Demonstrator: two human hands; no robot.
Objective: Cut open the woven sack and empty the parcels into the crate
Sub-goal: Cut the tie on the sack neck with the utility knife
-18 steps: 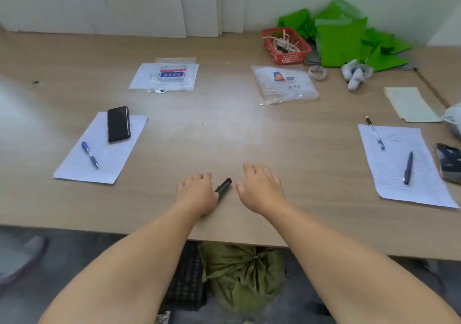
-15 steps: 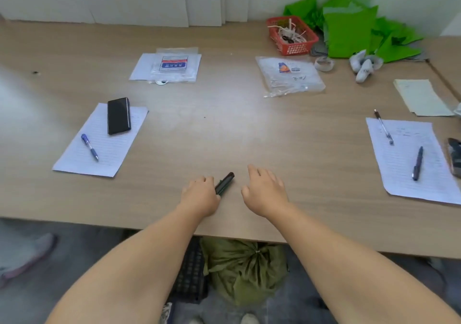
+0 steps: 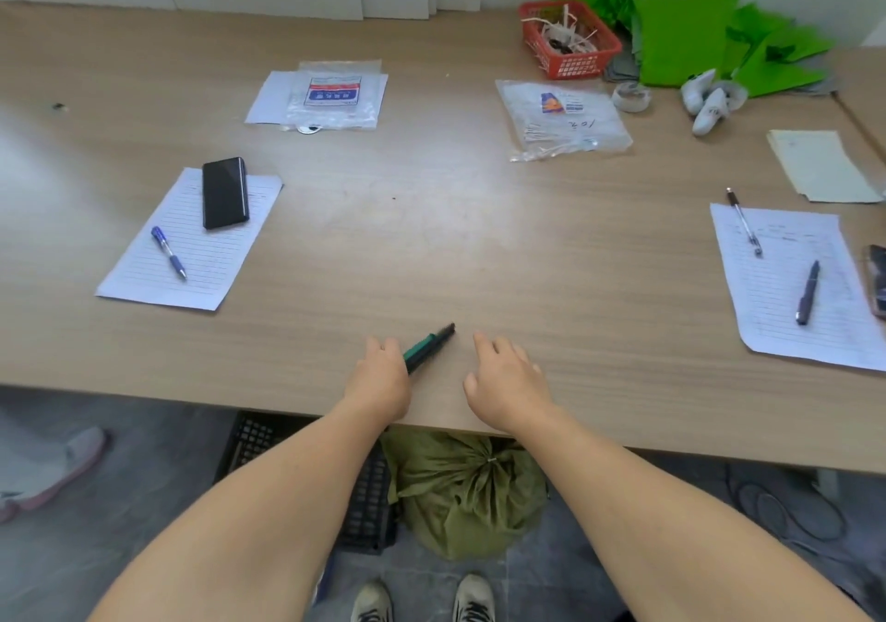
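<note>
**Both hands at the tabletop edge, sack tied below**

On the far left of the tabletop [image 3: 431, 247] a lined sheet [image 3: 192, 238] carries a black phone [image 3: 224, 193] and a blue pen [image 3: 169, 252]. Near the front edge, the left hand [image 3: 378, 381] lies curled over the green end of a cutter [image 3: 428, 347]; its dark tip points up and to the right, clear of the fingers. Whether the hand actually grips the cutter or only rests on it is hard to tell from this angle. Just beside it, the right hand [image 3: 508, 381] lies palm down with fingers loosely spread, holding nothing. Under the tabletop, between the forearms, the olive green sack [image 3: 467, 492] sits on the floor with its neck tied shut. A black crate [image 3: 369, 511] stands just to its left, touching it. On the far right lies another lined sheet [image 3: 791, 286] with two pens.
</note>
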